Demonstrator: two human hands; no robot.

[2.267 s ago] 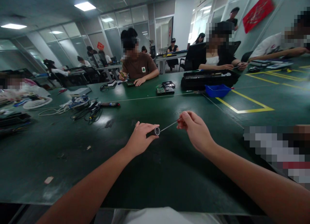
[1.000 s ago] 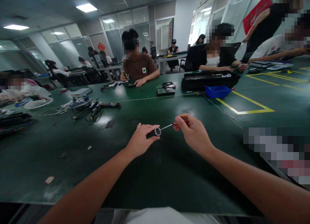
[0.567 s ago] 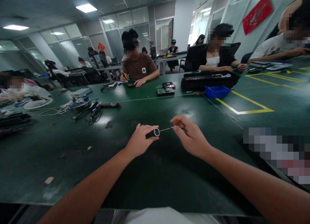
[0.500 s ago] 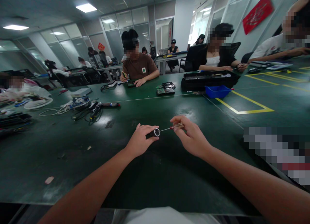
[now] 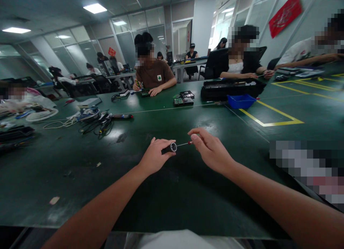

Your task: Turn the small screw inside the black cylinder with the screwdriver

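My left hand [image 5: 154,156] is closed round a short black cylinder [image 5: 169,148] with a silver-rimmed round end turned to the right. Inside that end something dark shows, too small to make out. My right hand [image 5: 211,150] holds a screwdriver [image 5: 184,144] between thumb and fingers. Its thin metal shaft points left, with the tip at the rim of the cylinder; whether it touches a screw I cannot tell. A red collar is visible by the fingertips, while the thumb and fingers hide the handle. Both hands are above the green table [image 5: 172,206].
Tangled cables [image 5: 100,125] and a pen-like tool [image 5: 122,116] lie at left. Circuit boards [image 5: 184,98], a black tray-like case [image 5: 232,89] and a blue bin [image 5: 242,102] stand farther back. A blurred-out object [image 5: 306,170] is at right. Co-workers [image 5: 156,73] sit across the table.
My right thumb and fingers have shifted on the screwdriver, so its clear handle, seen before, is now covered. My left hand and the cylinder have hardly moved.
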